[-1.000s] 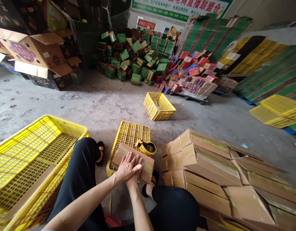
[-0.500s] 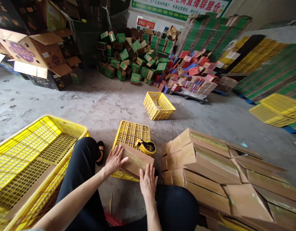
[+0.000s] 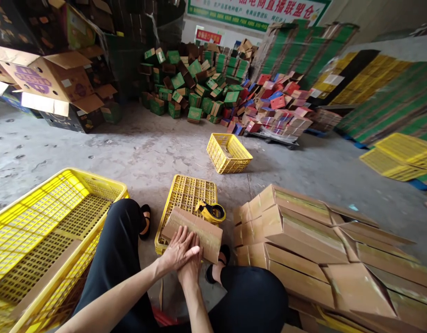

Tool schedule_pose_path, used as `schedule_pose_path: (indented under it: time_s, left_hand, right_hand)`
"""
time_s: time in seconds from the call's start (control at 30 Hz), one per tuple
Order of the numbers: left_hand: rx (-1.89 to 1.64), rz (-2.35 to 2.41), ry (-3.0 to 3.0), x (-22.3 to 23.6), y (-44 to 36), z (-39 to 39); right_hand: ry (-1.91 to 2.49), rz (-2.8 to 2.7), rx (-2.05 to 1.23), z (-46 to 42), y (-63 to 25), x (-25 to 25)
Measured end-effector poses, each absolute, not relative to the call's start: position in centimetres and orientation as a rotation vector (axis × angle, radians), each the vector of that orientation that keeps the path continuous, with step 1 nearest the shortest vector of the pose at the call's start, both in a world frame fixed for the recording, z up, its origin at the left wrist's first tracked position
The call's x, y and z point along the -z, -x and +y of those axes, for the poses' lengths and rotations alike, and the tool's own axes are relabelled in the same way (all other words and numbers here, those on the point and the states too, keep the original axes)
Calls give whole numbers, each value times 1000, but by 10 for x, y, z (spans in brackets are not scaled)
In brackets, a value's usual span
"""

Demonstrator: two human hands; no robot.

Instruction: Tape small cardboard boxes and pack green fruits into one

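A brown cardboard box (image 3: 208, 233) with tape along its top lies on an upturned yellow plastic crate (image 3: 191, 187) between my knees. My left hand (image 3: 180, 249) rests on the near part of the box, fingers stretched out, overlapping my right hand. Mostly covered by it, my right hand (image 3: 192, 266) also lies against the box; its fingertips are partly hidden. Just beyond the box, a yellow and black tape dispenser (image 3: 211, 212) sits on the crate's right side. Neither hand touches the dispenser.
To my right stands a stack of taped cardboard boxes (image 3: 303, 236). A large yellow crate (image 3: 61, 226) at my left holds a flat cardboard piece. Ahead is a smaller yellow crate (image 3: 229, 152), with heaps of green boxes (image 3: 194, 113) and red boxes (image 3: 277, 101) farther back.
Both hands have slid together from opposite ends of the box to its near middle, left over right. The box's far left corner is now uncovered. Crates and dispenser stay put.
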State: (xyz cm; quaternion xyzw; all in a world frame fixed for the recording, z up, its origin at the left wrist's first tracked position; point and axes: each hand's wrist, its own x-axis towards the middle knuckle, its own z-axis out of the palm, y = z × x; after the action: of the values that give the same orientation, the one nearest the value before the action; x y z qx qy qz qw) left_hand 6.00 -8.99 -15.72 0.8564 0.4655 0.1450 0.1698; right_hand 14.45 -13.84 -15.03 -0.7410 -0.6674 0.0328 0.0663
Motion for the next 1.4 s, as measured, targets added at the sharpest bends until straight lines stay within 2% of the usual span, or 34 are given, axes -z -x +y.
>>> schedule_pose_path:
  time_s: [0.27,0.47,0.6,0.77,0.97,1.4]
  left_hand:
    - [-493,1580,-2562,153,-13,-72]
    - [-488,1714,-2513,161,-16,-76]
    - [-537,1629,-2494,168,-36,-89]
    - [-514,1295,-2474,165,-56,-90]
    - [-406,1271,-2438,148,-55,-65]
    - [-235,1579,-2368,127,-20,-19]
  right_hand:
    - [2432,-1902,-101,-170,-207,133]
    - [2537,-1828,-116,-172,-214,135]
    - [2406,-1910,-140,-160,-187,140]
    - [2212,-2044,-167,-134,-153,144]
    - [2125,-2164,-156,-123,-165,133]
    - [2610,-1825,-248,-122,-223,104]
